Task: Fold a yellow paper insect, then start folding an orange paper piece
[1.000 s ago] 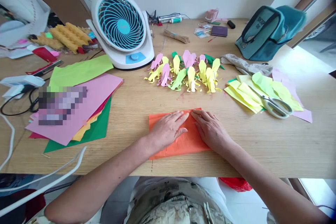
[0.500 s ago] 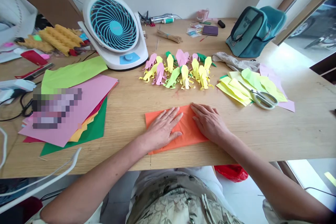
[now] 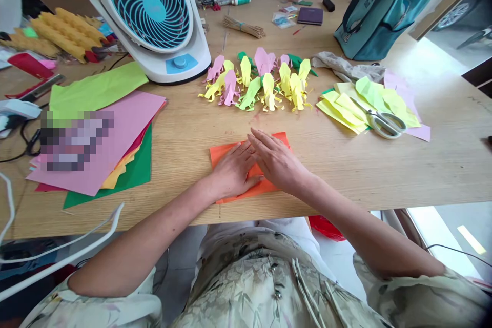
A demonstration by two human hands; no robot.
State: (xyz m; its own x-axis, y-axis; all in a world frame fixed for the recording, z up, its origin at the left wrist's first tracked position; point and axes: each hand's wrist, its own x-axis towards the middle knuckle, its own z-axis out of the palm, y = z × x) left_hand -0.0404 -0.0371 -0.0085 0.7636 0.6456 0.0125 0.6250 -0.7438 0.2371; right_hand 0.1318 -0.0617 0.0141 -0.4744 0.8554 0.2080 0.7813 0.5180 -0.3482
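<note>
An orange sheet of paper (image 3: pixel 282 139), which looks folded, lies flat near the front edge of the table. My left hand (image 3: pixel 235 169) rests flat on its left part, fingers stretched out and thumb apart. Over the middle of the paper is my right hand (image 3: pixel 274 159), fingers straight, its tips touching or just over the left fingers. Both palms face down and neither hand grasps anything. Beyond the hands sits a cluster of pink, yellow and green cut-paper shapes (image 3: pixel 250 93), with thin curled strips at their lower ends.
A fan (image 3: pixel 180 64) stands at the back left. Coloured paper sheets (image 3: pixel 134 105) are stacked at the left. Scissors (image 3: pixel 384 124) lie on yellow paper pieces (image 3: pixel 338 113) at the right. Behind are a teal bag (image 3: pixel 361 25), a grey cloth (image 3: pixel 338 66) and a bundle of thin sticks (image 3: pixel 244 26).
My right hand has slid left across the orange paper, from its right side to beside the left fingers. My left hand stays nearly in place. The camera view has tilted slightly down.
</note>
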